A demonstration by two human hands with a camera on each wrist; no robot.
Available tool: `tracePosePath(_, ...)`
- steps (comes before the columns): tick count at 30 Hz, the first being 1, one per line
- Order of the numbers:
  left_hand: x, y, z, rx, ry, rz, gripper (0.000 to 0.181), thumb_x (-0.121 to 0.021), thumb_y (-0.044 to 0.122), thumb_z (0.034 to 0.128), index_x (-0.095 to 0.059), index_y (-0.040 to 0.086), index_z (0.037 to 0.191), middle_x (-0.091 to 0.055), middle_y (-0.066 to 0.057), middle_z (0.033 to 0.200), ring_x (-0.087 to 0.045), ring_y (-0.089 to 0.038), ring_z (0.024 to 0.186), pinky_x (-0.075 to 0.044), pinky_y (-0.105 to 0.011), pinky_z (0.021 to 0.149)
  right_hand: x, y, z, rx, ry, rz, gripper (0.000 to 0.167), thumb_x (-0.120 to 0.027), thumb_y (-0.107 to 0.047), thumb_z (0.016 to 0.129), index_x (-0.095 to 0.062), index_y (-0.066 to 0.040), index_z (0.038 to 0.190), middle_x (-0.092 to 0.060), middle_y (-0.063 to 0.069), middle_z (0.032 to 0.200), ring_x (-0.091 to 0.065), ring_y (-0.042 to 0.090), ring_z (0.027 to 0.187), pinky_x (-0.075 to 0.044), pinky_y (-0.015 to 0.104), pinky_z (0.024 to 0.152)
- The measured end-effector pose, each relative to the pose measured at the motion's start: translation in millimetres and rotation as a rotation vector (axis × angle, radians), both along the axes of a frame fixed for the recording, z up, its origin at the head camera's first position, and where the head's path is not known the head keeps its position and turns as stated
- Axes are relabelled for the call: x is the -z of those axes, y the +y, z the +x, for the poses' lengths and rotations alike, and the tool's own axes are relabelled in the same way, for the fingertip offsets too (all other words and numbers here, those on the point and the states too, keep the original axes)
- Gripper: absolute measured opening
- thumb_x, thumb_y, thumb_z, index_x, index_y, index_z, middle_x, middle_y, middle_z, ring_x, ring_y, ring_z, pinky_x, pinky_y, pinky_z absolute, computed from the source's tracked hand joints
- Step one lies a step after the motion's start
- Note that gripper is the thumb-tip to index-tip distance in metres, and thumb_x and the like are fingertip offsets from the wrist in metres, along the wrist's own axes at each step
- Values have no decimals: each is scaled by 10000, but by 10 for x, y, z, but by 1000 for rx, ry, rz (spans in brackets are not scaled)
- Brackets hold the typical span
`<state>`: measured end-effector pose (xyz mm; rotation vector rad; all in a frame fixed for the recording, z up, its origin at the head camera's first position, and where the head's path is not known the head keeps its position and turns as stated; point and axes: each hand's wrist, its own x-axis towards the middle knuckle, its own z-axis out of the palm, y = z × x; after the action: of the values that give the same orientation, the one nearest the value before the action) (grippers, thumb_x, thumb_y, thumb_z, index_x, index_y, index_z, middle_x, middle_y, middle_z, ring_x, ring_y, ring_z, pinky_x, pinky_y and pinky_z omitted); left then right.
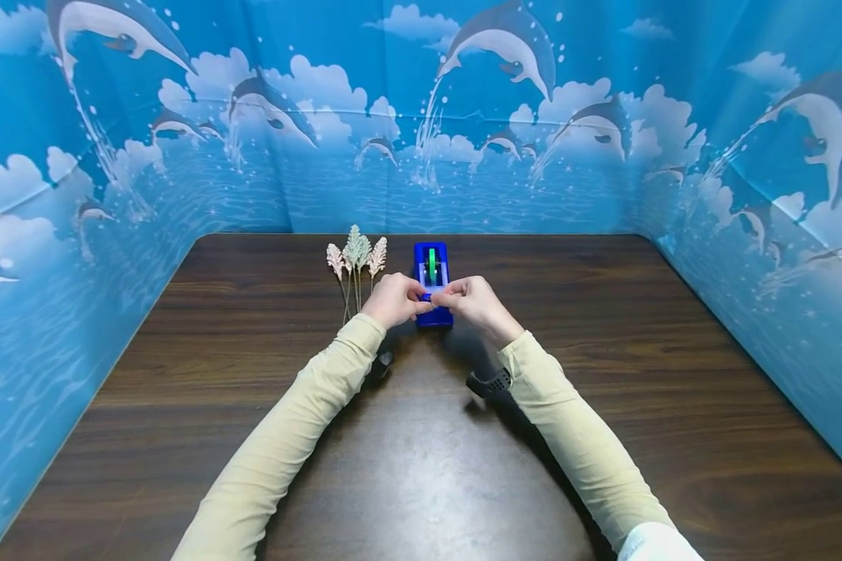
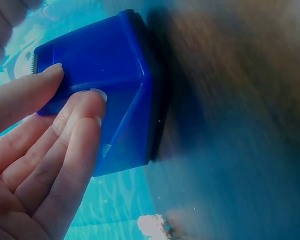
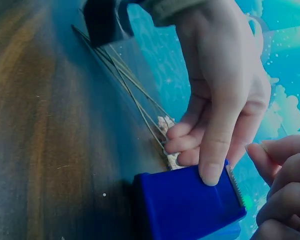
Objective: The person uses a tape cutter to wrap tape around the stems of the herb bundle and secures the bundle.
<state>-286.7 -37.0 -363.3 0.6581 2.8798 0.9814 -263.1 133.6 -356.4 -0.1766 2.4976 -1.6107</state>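
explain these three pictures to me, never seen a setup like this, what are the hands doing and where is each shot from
There is no machine here, just a person working with two bare hands. The wide picture comes from a camera on the head, looking forward and down. The two close-ups come from cameras worn on the left and right wrists.

On the dark wooden table stands a blue tape dispenser with a green roll. Dried flowers lie to its left, and a dolphin-print curtain hangs behind.

The left hand has its thumb on the dispenser beside the toothed cutter. The right hand has its fingertips close by. Whether either one pinches a bit of tape is too small to tell.
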Motion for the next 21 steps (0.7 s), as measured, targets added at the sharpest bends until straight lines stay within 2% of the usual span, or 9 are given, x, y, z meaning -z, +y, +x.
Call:
tracePosePath(6,8,-4,-76,-23,-25,1,317,-745,201,848,-713,14,1102,-749,-135,826,-706,-183,631,-539,-260,660,-17,16,89,-49,5,35,235,-667,-187,897,-701,44,875,-528,-138,481,-345,44,467,-246,215,476)
tracePosePath(12,11,-9,-144,-42,-21,15,327,-749,186,842,-704,-7,1104,-747,-150,834,-704,-181,632,-505,-221,603,-45,40,149,-115,-3,43,244,-679,-189,892,-715,52,871,-682,-89,624,-468,38,598,-334,211,559)
tracePosePath(14,8,-6,-166,-50,-26,22,328,-751,185,841,-704,-11,1099,-746,-158,840,-710,-194,644,-492,-208,584,-55,46,156,-139,-15,36,253,-679,-177,891,-708,75,889,-709,-57,671,-464,33,590,-337,206,550)
tracePosePath(18,3,13,-201,-60,-54,38,325,-748,188,844,-702,-15,1093,-744,-172,863,-715,-215,664,-462,-172,548,-36,79,134,-156,-51,37,242,-680,-174,888,-715,65,897,-632,-78,583,-387,27,511,-294,207,500)
tracePosePath(21,3,26,-220,-66,-61,43,321,-747,189,845,-702,-14,1090,-744,-173,865,-710,-204,648,-447,-157,533,-19,114,112,-162,-76,25,228,-686,-186,883,-726,39,881,-476,-115,484,-308,40,464,-247,219,472)
